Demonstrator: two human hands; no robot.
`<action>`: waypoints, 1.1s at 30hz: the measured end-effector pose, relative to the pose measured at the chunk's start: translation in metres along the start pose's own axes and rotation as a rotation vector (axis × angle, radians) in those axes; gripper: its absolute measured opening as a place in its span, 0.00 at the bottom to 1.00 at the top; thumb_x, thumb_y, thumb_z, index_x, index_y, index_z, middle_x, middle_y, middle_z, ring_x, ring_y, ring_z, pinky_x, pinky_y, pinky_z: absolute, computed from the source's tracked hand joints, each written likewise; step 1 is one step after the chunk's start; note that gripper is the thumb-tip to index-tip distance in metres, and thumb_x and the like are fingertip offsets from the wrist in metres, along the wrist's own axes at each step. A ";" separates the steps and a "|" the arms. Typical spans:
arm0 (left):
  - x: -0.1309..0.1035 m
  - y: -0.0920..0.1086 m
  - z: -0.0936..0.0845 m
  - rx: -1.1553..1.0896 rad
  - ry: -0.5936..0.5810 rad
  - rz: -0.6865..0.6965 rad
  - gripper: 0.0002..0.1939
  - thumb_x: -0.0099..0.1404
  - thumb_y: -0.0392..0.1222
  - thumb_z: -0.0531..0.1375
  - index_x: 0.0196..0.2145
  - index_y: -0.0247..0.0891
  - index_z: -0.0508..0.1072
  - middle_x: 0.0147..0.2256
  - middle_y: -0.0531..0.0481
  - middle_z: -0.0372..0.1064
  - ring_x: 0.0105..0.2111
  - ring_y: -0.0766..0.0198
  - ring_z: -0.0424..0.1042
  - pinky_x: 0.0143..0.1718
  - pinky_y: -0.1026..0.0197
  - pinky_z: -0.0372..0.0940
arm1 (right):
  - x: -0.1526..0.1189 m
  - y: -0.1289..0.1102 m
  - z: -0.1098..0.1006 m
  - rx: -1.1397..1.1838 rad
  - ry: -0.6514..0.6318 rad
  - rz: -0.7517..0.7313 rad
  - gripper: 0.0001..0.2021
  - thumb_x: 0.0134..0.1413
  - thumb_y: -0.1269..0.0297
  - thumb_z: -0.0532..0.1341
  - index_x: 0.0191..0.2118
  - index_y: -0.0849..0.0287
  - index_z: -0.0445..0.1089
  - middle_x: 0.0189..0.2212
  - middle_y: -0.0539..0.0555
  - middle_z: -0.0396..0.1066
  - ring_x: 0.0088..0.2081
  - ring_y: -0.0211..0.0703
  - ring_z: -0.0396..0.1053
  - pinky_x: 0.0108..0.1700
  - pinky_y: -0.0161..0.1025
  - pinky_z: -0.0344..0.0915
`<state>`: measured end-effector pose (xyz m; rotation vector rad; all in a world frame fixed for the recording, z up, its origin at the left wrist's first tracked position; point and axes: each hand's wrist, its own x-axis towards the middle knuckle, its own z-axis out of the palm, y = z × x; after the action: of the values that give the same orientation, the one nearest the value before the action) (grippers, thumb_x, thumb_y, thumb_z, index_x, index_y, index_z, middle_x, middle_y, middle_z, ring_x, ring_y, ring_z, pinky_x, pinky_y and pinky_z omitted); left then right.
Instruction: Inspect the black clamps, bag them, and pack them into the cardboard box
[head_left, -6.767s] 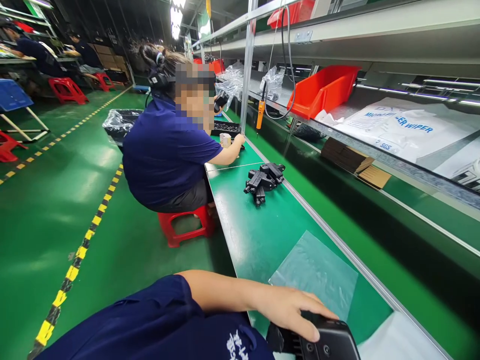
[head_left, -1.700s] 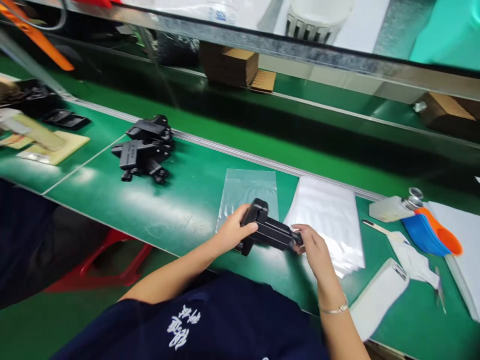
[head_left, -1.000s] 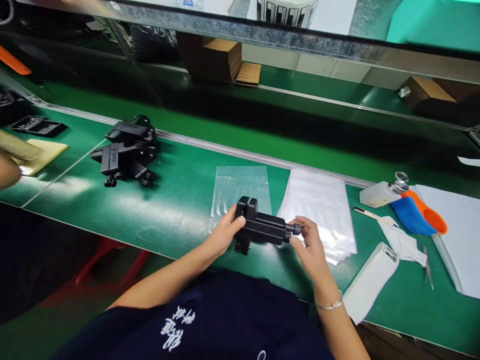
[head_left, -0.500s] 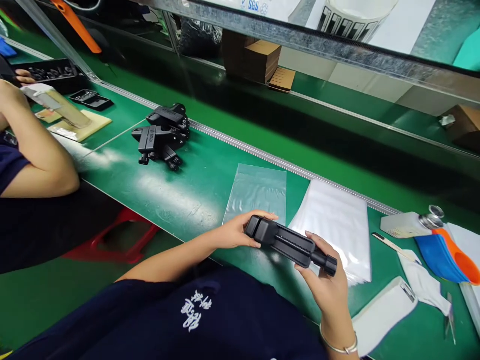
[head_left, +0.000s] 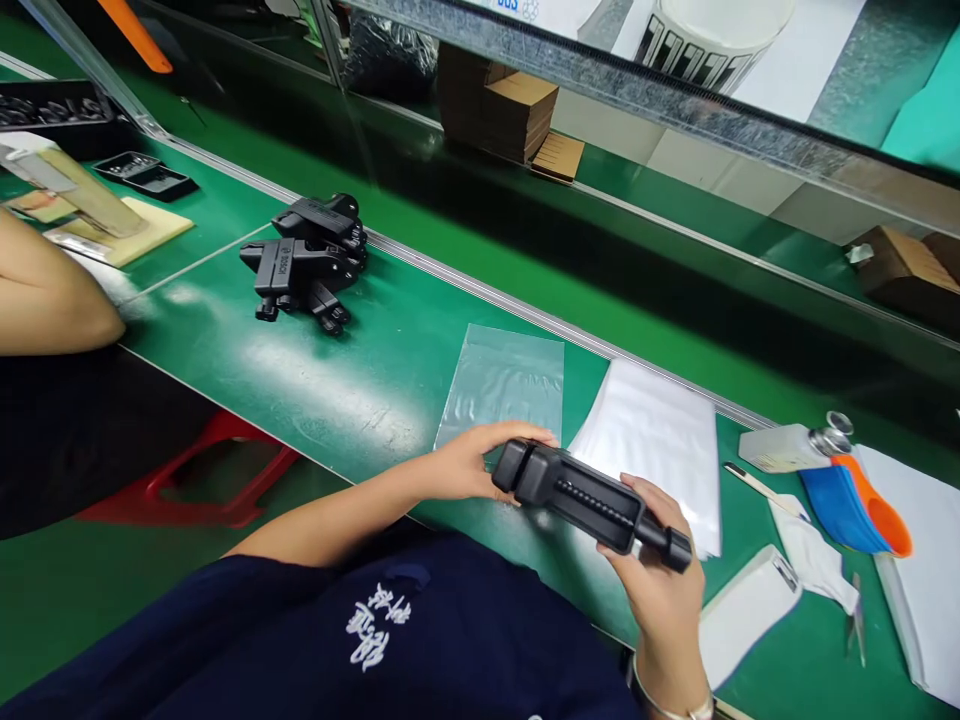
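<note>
Between my two hands is a black clamp-like device (head_left: 577,492) with a ridged slot and a round knob at its right end. My left hand (head_left: 480,462) grips its blocky left end, thumb and fingers on opposite sides. My right hand (head_left: 656,560) holds the other end near the knob, its fingers wrapped around the body. Just beyond the device lies a clear plastic bag (head_left: 506,385) flat on the green table. A stack of clear bags (head_left: 652,435) sits to the right of it, partly behind my right hand.
Several similar black devices (head_left: 311,255) are piled at the left. On the right lie a dispenser bottle (head_left: 787,447), a blue and orange holder (head_left: 851,508), tweezers (head_left: 856,620) and a white tray (head_left: 750,615). A person's arm (head_left: 52,285) rests at far left. A metal shelf (head_left: 600,75) spans above.
The view has shifted slightly, so most table items appear further left. The device's right end has dipped a little and its slotted face has turned; both hands keep their hold.
</note>
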<state>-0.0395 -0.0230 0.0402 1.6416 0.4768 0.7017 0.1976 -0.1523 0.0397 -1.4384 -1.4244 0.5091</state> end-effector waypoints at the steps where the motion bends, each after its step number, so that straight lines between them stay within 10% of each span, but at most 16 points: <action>1: 0.000 -0.004 -0.001 -0.055 -0.009 0.005 0.32 0.53 0.45 0.70 0.55 0.43 0.70 0.54 0.41 0.71 0.57 0.47 0.67 0.60 0.45 0.58 | -0.002 -0.009 -0.003 -0.053 0.000 -0.016 0.23 0.49 0.60 0.70 0.52 0.50 0.70 0.50 0.59 0.71 0.53 0.57 0.69 0.53 0.56 0.67; 5: -0.002 -0.008 -0.003 -0.113 -0.007 -0.015 0.35 0.51 0.46 0.72 0.56 0.42 0.70 0.53 0.39 0.71 0.57 0.46 0.68 0.59 0.46 0.59 | -0.003 -0.016 -0.006 -0.100 0.013 -0.006 0.23 0.49 0.60 0.70 0.52 0.51 0.70 0.50 0.60 0.71 0.52 0.59 0.69 0.53 0.57 0.66; 15: 0.001 0.025 0.014 0.322 0.030 0.178 0.29 0.55 0.45 0.67 0.55 0.44 0.70 0.45 0.44 0.70 0.46 0.54 0.70 0.60 0.39 0.56 | 0.003 0.058 0.036 0.503 -0.033 0.277 0.37 0.36 0.41 0.72 0.52 0.51 0.66 0.54 0.61 0.70 0.52 0.57 0.70 0.56 0.59 0.67; 24: -0.005 0.005 0.015 -0.030 0.211 -0.004 0.33 0.52 0.59 0.68 0.51 0.41 0.70 0.47 0.43 0.71 0.46 0.50 0.71 0.49 0.51 0.66 | 0.003 0.021 0.007 0.236 -0.042 0.152 0.34 0.53 0.36 0.59 0.58 0.52 0.60 0.55 0.62 0.68 0.53 0.56 0.70 0.54 0.54 0.68; 29: -0.005 -0.004 0.016 -0.258 0.339 -0.150 0.35 0.52 0.64 0.66 0.51 0.39 0.69 0.41 0.45 0.72 0.41 0.54 0.72 0.40 0.58 0.66 | 0.010 0.004 -0.015 -0.146 -0.008 -0.149 0.12 0.61 0.55 0.59 0.47 0.52 0.69 0.42 0.57 0.73 0.47 0.52 0.71 0.51 0.54 0.68; 33: -0.008 0.002 0.016 -0.008 0.306 -0.089 0.33 0.50 0.61 0.68 0.49 0.40 0.71 0.43 0.46 0.72 0.43 0.53 0.71 0.44 0.56 0.65 | 0.020 0.008 -0.008 0.038 -0.053 0.150 0.12 0.64 0.53 0.55 0.41 0.54 0.70 0.35 0.54 0.72 0.37 0.46 0.71 0.39 0.44 0.70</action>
<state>-0.0345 -0.0404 0.0394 1.5018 0.7603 0.8912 0.2128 -0.1348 0.0430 -1.5180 -1.3466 0.6700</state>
